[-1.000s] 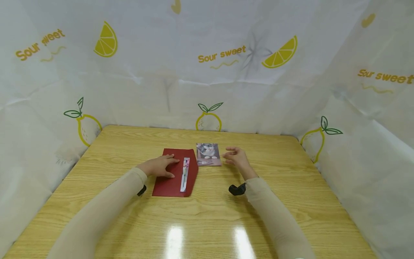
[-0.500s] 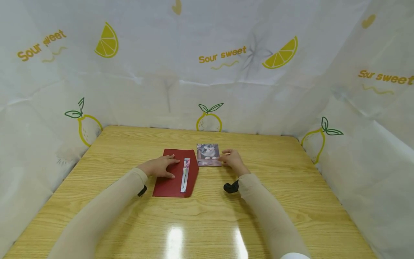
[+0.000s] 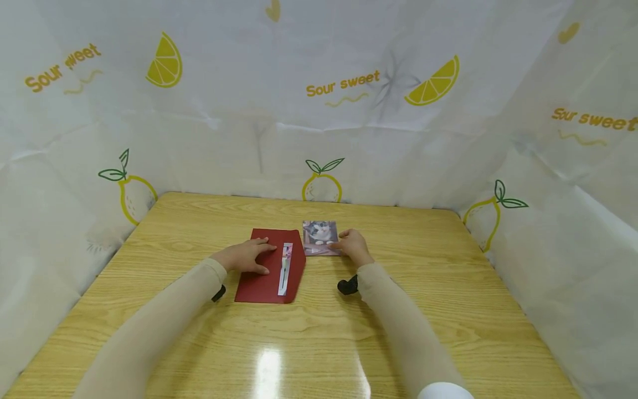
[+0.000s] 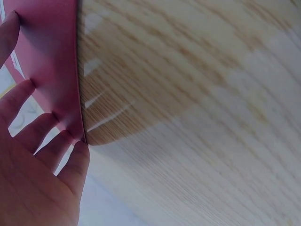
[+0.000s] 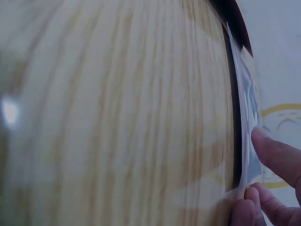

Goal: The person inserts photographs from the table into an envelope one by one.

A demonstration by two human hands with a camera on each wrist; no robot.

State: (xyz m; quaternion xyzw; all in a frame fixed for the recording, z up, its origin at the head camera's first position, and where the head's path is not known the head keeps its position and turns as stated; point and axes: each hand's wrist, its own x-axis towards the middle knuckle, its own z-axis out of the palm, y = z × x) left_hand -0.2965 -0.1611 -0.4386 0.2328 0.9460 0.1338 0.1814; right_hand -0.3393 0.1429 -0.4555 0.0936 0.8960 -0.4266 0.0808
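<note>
A red envelope (image 3: 261,288) lies on the table with its pointed flap toward the right. Fingers spread, my left hand (image 3: 245,257) rests on it; in the left wrist view the fingertips touch the envelope (image 4: 51,52) near its edge. A narrow strip of a flower picture (image 3: 285,271) shows on the envelope beside the flap. Just right of the envelope is a cat photo card (image 3: 319,234). My right hand (image 3: 355,247) pinches its near right corner, thumb on top and fingers at the edge. In the right wrist view a dark gap shows under the card (image 5: 249,108).
The wooden table (image 3: 299,343) reaches back to a white cloth (image 3: 224,138) printed with lemons, which stands at the back and both sides. A dark wrist camera (image 3: 347,286) hangs below the right wrist, close over the table.
My right hand has moved left from beside the cat photo card onto its near right corner and now pinches it. The left hand and the envelope have stayed in place.
</note>
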